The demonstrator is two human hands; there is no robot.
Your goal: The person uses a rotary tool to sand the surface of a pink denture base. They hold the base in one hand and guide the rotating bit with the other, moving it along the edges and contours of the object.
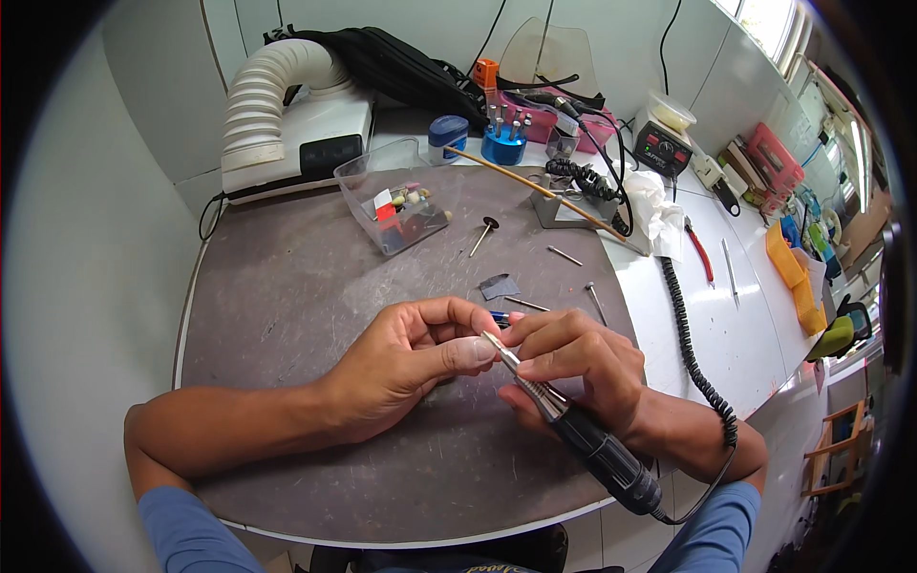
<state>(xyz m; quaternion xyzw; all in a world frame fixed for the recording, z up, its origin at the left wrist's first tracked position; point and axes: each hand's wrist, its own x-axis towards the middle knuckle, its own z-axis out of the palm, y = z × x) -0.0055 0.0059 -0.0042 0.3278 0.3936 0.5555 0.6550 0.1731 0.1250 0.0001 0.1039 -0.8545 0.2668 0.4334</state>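
In the head view, the right hand holds a black handpiece between thumb and curled fingers near its metal nose, probably for fine control; its body slopes back toward the right forearm. The left hand turns inward, half-curled, thumb and forefinger nearly meeting at the tip, presumably steadying; whether they grip anything I cannot tell. Slim metal pins lie just beyond both hands, perhaps for easy reach.

pale walls flank a grey-brown tabletop; a bright window sits upper right, light floor tiles below.
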